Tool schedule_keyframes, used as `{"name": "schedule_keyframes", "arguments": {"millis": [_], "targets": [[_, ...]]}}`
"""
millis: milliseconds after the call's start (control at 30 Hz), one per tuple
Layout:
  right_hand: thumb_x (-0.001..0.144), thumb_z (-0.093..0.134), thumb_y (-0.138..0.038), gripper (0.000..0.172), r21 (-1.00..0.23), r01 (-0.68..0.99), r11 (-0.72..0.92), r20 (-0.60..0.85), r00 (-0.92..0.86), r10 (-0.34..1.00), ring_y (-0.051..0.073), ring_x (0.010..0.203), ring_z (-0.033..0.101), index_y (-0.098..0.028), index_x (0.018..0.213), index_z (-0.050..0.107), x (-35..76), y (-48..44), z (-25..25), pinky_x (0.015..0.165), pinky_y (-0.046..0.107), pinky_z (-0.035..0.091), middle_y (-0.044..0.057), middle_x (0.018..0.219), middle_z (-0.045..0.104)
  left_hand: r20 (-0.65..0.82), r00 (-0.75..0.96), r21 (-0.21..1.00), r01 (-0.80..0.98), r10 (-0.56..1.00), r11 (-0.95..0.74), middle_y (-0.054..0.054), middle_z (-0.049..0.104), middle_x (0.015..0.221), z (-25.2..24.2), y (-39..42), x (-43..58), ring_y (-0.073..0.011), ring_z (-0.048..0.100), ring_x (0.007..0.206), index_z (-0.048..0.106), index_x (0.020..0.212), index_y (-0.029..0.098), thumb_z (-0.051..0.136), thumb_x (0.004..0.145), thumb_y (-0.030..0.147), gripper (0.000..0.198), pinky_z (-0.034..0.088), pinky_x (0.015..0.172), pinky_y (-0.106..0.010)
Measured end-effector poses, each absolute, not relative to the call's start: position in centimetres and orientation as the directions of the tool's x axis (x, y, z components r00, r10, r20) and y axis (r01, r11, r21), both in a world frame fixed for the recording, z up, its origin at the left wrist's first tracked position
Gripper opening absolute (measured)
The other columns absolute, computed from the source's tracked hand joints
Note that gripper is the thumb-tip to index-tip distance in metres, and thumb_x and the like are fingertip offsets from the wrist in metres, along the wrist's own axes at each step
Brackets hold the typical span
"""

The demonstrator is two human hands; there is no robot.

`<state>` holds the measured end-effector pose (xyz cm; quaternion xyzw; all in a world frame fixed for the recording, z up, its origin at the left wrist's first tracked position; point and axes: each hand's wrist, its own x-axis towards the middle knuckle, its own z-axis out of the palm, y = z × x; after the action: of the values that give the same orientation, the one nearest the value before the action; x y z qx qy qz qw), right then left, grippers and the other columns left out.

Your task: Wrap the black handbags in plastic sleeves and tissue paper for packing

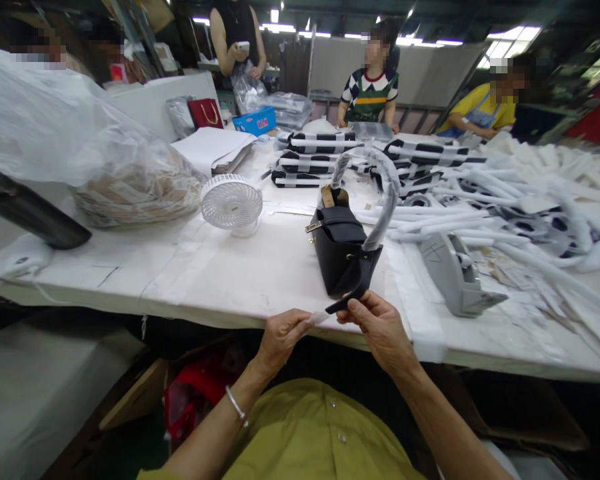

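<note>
A small black handbag (pixel 341 250) stands on the white table (pixel 230 273) near its front edge. Its arched handle (pixel 387 193) is wrapped in clear film. A black strap end (pixel 347 300) hangs off the bag's front. My right hand (pixel 377 327) pinches this strap end at the table edge. My left hand (pixel 283 333) pinches a small whitish strip (pixel 320 317) that reaches toward the strap tip. A metal bangle (pixel 236 405) sits on my left wrist.
A white desk fan (pixel 231 203) stands left of the bag, and a grey tape dispenser (pixel 455 273) lies to its right. A plastic bag of brown goods (pixel 130 187) fills the left. Wrapped white handles (pixel 530 200) and striped bags (pixel 320 160) cover the far side, where three people stand.
</note>
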<state>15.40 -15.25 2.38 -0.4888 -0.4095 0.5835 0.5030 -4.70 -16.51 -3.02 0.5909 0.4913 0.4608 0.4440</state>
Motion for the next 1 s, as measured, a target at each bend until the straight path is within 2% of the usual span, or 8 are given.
{"name": "schedule_keyframes", "arguments": {"millis": [200, 333, 600, 767, 833, 933, 1000], "targets": [[0.080, 0.074, -0.045, 0.029, -0.992, -0.050, -0.114, -0.112, -0.040, 0.993, 0.016, 0.066, 0.064, -0.017, 0.086, 0.069, 15.9, -15.2, 2.0, 0.071, 0.030, 0.050, 0.002, 0.071, 0.070, 0.202, 0.131, 0.957, 0.183, 0.971, -0.223, -0.005, 0.077, 0.088, -3.0, -16.4, -4.5, -0.0200, 0.070, 0.080, 0.078, 0.090, 0.025, 0.064, 0.086, 0.034, 0.017, 0.055, 0.080, -0.030], [0.079, 0.073, -0.047, 0.030, -0.995, 0.038, -0.094, -0.095, -0.048, 0.994, 0.016, 0.067, 0.062, -0.017, 0.082, 0.069, 16.1, -15.2, 1.9, 0.069, 0.029, 0.048, 0.002, 0.072, 0.069, 0.214, 0.144, 0.953, 0.188, 0.966, -0.239, -0.005, 0.077, 0.088, -2.7, -16.2, -4.1, -0.0202, 0.070, 0.080, 0.078, 0.090, 0.025, 0.062, 0.088, 0.034, 0.018, 0.055, 0.080, -0.031], [0.077, 0.074, -0.048, 0.030, -0.990, 0.110, -0.092, -0.098, -0.054, 0.994, 0.018, 0.074, 0.060, -0.019, 0.083, 0.072, 16.3, -15.1, 1.8, 0.069, 0.028, 0.047, 0.002, 0.078, 0.069, 0.162, 0.138, 0.966, 0.182, 0.977, -0.186, -0.004, 0.077, 0.085, -2.0, -16.0, -3.0, -0.0202, 0.069, 0.077, 0.078, 0.087, 0.025, 0.064, 0.085, 0.034, 0.017, 0.054, 0.079, -0.031], [0.082, 0.067, -0.052, 0.034, -0.980, 0.183, -0.082, -0.098, -0.081, 0.992, 0.022, 0.083, 0.063, -0.020, 0.090, 0.076, 16.7, -14.8, 1.6, 0.078, 0.032, 0.051, 0.003, 0.088, 0.072, 0.019, 0.130, 0.991, 0.125, 0.991, -0.036, -0.002, 0.076, 0.082, -1.3, -16.1, -1.4, -0.0202, 0.069, 0.076, 0.075, 0.086, 0.022, 0.068, 0.079, 0.030, 0.013, 0.054, 0.078, -0.030], [0.083, 0.065, -0.056, 0.040, -0.983, 0.145, -0.117, -0.127, -0.065, 0.990, 0.021, 0.081, 0.065, -0.020, 0.096, 0.076, 16.9, -14.8, 1.5, 0.079, 0.034, 0.052, 0.004, 0.092, 0.073, -0.058, 0.152, 0.998, 0.043, 0.987, 0.052, -0.003, 0.076, 0.081, -1.2, -16.1, -0.5, -0.0201, 0.070, 0.075, 0.071, 0.090, 0.020, 0.068, 0.080, 0.032, 0.016, 0.055, 0.075, -0.030], [0.083, 0.065, -0.059, 0.046, -0.986, -0.052, -0.156, -0.154, -0.033, 0.987, 0.021, 0.081, 0.066, -0.020, 0.106, 0.073, 17.3, -14.9, 1.2, 0.077, 0.037, 0.056, 0.007, 0.097, 0.073, -0.110, 0.187, 0.989, -0.079, 0.976, 0.126, -0.004, 0.075, 0.081, -1.3, -15.8, 1.2, -0.0207, 0.072, 0.073, 0.061, 0.094, 0.019, 0.068, 0.081, 0.036, 0.022, 0.057, 0.071, -0.031], [0.082, 0.066, -0.059, 0.046, -0.972, -0.171, -0.163, -0.168, 0.015, 0.986, 0.022, 0.083, 0.067, -0.018, 0.104, 0.072, 17.8, -14.9, 1.1, 0.076, 0.037, 0.057, 0.008, 0.096, 0.073, -0.098, 0.208, 0.985, -0.120, 0.973, 0.125, -0.004, 0.073, 0.080, -1.2, -15.3, 2.2, -0.0207, 0.072, 0.074, 0.056, 0.090, 0.019, 0.068, 0.081, 0.037, 0.023, 0.058, 0.070, -0.032]]}}
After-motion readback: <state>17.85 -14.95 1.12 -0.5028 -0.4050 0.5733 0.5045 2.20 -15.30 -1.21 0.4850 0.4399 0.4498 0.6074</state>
